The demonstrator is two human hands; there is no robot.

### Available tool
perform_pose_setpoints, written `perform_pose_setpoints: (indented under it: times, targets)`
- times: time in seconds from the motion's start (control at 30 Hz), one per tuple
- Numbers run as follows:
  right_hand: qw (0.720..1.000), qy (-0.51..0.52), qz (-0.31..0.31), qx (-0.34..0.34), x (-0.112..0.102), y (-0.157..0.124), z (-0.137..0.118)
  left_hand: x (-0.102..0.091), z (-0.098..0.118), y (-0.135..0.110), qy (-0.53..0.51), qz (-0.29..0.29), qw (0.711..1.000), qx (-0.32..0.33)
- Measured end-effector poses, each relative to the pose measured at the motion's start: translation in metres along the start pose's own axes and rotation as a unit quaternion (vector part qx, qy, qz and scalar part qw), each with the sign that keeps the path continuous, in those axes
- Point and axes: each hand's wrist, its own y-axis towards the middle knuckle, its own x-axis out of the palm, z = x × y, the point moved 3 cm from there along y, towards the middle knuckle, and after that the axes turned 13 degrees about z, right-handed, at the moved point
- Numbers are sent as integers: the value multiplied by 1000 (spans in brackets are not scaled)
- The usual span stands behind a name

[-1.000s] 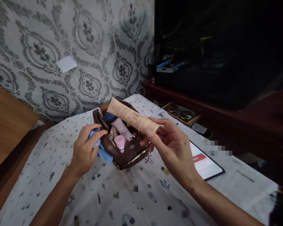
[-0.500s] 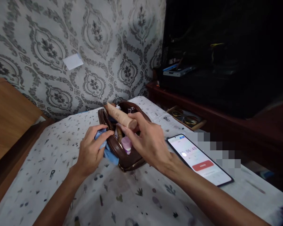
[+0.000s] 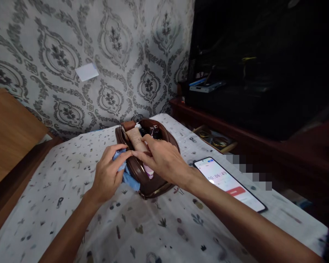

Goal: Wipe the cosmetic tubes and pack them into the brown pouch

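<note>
A brown zippered bag (image 3: 137, 170) sits unzipped on the patterned sheet. My left hand (image 3: 109, 170) is closed at its near-left rim, with a crumpled blue cloth (image 3: 130, 179) bunched under the fingers and hanging down the bag's outer side. Inside the opening, my right hand (image 3: 167, 159) grips a beige tube (image 3: 137, 140), which slants into the bag; its lower end is hidden by the fingers. Below that hand a pink and white item (image 3: 148, 171) shows by the zipper. Dark, shiny items (image 3: 155, 131) lie deeper in the bag.
A phone (image 3: 222, 177) with a running timer lies right of the bag. Beyond the bed edge, a small tray (image 3: 218, 140) holds round gold-coloured things. A dark red cabinet (image 3: 178, 107) bears a large black screen (image 3: 263, 54). The patterned wall (image 3: 112, 44) rises behind.
My right hand has lowered the beige tube from above the bag into its opening. The left hand keeps its place at the rim with the blue cloth.
</note>
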Motion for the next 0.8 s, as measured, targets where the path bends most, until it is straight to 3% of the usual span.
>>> perform_pose_setpoints:
  times: [0.3,0.43,0.57,0.73,0.8]
  targets:
    - [1000,7,2,-28,-1,10,3,2,-1,0,-22,3,999,-26]
    - [998,2,-37,-53,5,9,-1,5,-5,7,-30,15,998,-60]
    - [998,9,-48,-32,7,10,2,10,-28,16,3,64,986,-151]
    - [998,-24,2,-59,-1,28,6,26,-56,18,-42,30,976,-210]
    - [996,-39,-14,-74,-1,37,4,30,-60,17,-47,23,977,-209]
